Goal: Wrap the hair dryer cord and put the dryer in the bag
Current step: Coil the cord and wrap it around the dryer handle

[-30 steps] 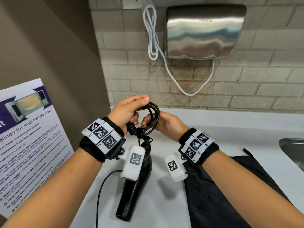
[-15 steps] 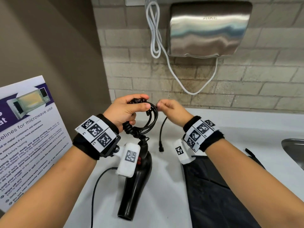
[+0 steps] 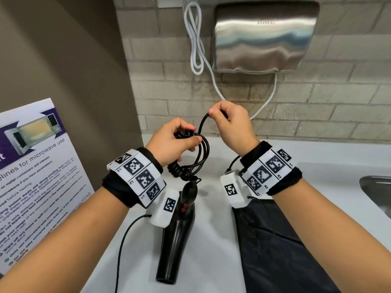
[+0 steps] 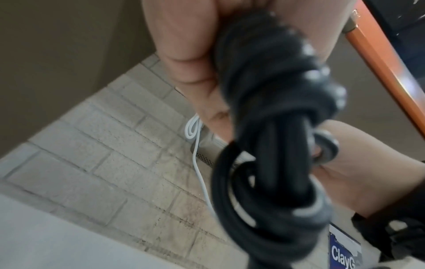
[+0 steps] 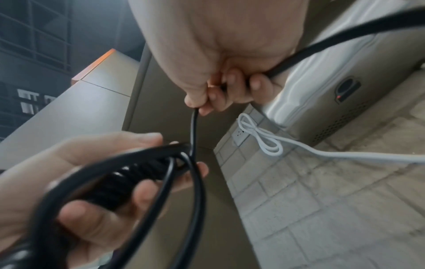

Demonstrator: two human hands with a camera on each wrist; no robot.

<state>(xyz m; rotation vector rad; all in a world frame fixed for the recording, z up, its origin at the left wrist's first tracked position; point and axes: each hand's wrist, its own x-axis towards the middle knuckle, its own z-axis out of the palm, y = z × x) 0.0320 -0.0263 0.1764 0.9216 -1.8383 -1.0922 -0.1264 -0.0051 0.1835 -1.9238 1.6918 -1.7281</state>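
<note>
Our left hand (image 3: pixel 171 142) gripped the coiled black rubber cord (image 3: pixel 201 153); our right hand (image 3: pixel 229 123), just above, pinched its free strand.

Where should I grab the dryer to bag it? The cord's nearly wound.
Probably the handle, from above. The dryer lies on the counter with its handle pointing away toward the coil held by the left hand, and the bag lies to its right.

The right hand (image 3: pixel 230 123) has risen, drawing the cord (image 3: pixel 202 125) up (loops unchanged) from the left hand (image 3: pixel 175 142).
</note>
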